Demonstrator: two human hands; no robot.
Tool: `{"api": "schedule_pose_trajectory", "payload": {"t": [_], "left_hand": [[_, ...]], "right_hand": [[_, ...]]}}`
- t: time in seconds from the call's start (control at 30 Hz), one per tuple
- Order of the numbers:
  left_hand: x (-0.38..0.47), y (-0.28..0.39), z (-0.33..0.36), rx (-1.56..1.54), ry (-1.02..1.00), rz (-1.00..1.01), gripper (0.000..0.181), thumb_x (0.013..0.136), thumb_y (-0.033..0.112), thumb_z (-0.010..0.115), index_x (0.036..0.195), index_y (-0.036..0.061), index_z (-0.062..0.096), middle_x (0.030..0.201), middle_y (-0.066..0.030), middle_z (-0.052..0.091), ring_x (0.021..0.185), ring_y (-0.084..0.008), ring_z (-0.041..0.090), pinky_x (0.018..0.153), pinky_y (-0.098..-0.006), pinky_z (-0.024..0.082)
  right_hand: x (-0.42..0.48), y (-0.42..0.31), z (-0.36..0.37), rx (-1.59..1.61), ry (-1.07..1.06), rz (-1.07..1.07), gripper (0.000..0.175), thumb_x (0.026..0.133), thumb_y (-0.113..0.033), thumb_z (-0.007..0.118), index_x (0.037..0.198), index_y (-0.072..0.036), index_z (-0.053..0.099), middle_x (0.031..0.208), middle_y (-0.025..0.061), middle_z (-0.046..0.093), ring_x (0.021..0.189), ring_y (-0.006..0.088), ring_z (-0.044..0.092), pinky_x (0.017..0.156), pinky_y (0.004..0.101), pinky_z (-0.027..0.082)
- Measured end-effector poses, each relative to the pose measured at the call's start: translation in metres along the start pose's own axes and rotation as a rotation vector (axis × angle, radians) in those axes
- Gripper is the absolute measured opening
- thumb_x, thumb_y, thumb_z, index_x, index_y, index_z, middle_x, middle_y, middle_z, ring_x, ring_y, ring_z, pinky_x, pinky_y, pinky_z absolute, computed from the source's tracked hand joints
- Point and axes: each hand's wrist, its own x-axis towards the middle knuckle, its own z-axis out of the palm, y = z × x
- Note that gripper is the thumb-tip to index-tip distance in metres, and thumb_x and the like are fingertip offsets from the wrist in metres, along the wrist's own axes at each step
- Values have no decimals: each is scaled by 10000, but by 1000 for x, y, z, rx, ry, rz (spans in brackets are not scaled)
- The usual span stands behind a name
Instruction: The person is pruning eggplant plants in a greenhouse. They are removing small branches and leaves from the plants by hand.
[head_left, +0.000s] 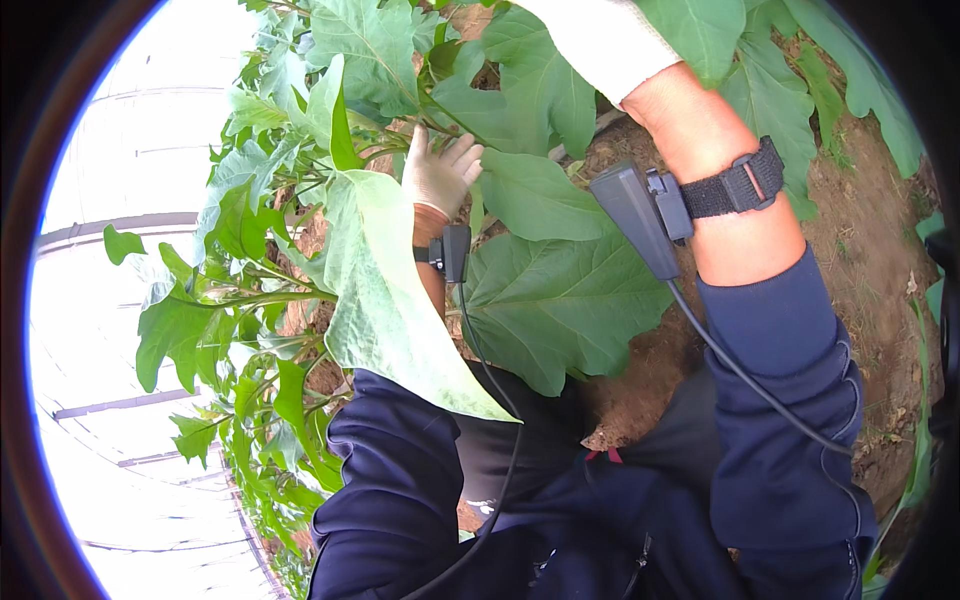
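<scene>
My left hand, in a thin white glove, is among the stems of a broad-leaved plant. Its fingers are spread, with the palm side showing near a green stem and nothing seen in its grasp. My right hand, also in a white glove, reaches up to the top edge of the view. Its fingers are out of the picture, so what it touches is hidden. A large pale leaf hangs in front of my left forearm. Another broad leaf spreads between my arms.
Leafy plants stand along the left, before a bright framed covering. Bare brown soil lies at the right, under more large leaves. Black devices are strapped to both wrists, and a cable runs from each along my sleeves.
</scene>
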Motion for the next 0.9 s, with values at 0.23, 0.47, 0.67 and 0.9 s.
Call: {"api": "schedule_pose_trajectory", "payload": {"t": [0.23, 0.47, 0.67, 0.9], "left_hand": [[9, -9, -21, -432, -379, -375, 603, 1099, 462, 407, 1542, 53, 416, 1550, -154, 490, 1364, -321, 517, 1139, -409, 410], [-24, -51, -11, 756, 166, -16, 424, 1054, 254, 593, 1380, -16, 604, 1226, -117, 723, 1027, -212, 710, 862, -329, 561], [-4, -56, -27, 738, 348, -38, 343, 1002, 174, 646, 1289, -10, 674, 1051, -96, 764, 834, -182, 733, 657, -296, 540], [12, -80, -7, 939, 336, 124, 353, 956, 184, 701, 1228, -41, 723, 1000, -103, 763, 727, -176, 726, 655, -305, 569]], "right_hand": [[-85, 2, 34, -938, -515, 347, 438, 991, -371, 572, 1390, -205, 642, 1484, 155, 572, 1300, 343, 599, 1126, 450, 467], [-163, 37, 59, -1198, -1032, 769, 409, 907, -167, 676, 1309, -100, 711, 1535, 172, 531, 1208, 369, 679, 969, 476, 556], [-188, 46, 59, -1119, -1407, 756, 442, 859, -156, 769, 1292, -77, 734, 1444, 159, 612, 1164, 342, 702, 905, 467, 568], [-183, 51, 69, -1056, -1437, 752, 427, 871, -167, 765, 1284, -64, 735, 1408, 166, 630, 1157, 332, 697, 919, 464, 544]]}}
